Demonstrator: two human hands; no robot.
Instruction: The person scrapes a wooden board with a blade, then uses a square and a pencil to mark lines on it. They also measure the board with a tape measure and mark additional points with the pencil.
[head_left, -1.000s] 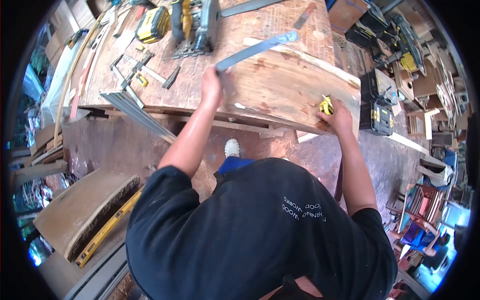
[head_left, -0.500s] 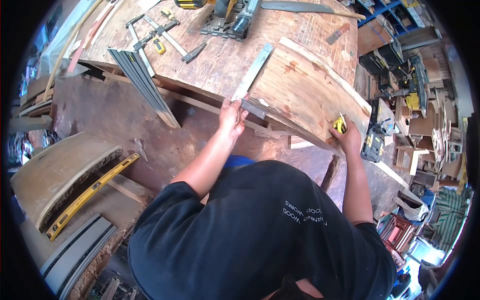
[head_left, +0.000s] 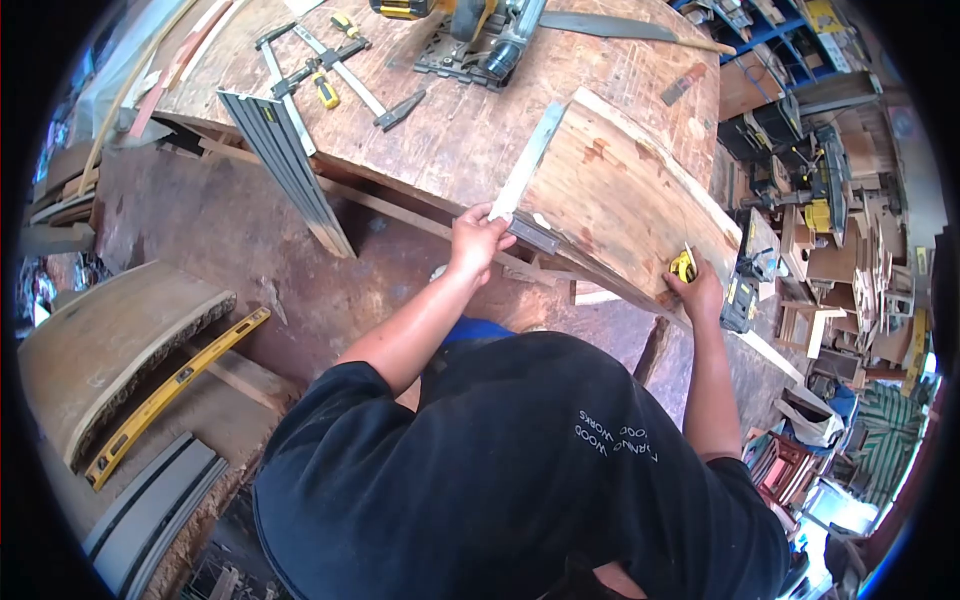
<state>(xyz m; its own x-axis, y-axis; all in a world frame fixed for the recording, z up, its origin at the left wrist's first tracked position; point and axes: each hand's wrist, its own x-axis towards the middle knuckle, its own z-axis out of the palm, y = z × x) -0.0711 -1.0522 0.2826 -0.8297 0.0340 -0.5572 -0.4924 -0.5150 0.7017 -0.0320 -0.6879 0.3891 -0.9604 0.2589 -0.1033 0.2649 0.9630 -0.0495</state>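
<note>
My left hand grips a metal try square near the corner where its long silver blade meets the dark stock. The blade lies along the left end of a wooden board on the workbench, and the stock sits against the board's near edge. Toward the board's right end, my right hand is closed around a yellow tape measure. A thin pale stick, perhaps a pencil, stands up by those fingers. The right palm is hidden.
A circular saw, bar clamps and a handsaw lie on the workbench. Grey metal strips lean on its front edge. At lower left, a yellow spirit level rests beside a thick curved slab.
The whole view has shifted slightly, so the bench items appear farther right and lower. My left fingers sit a little differently on the try square. My right hand still holds the tape measure.
</note>
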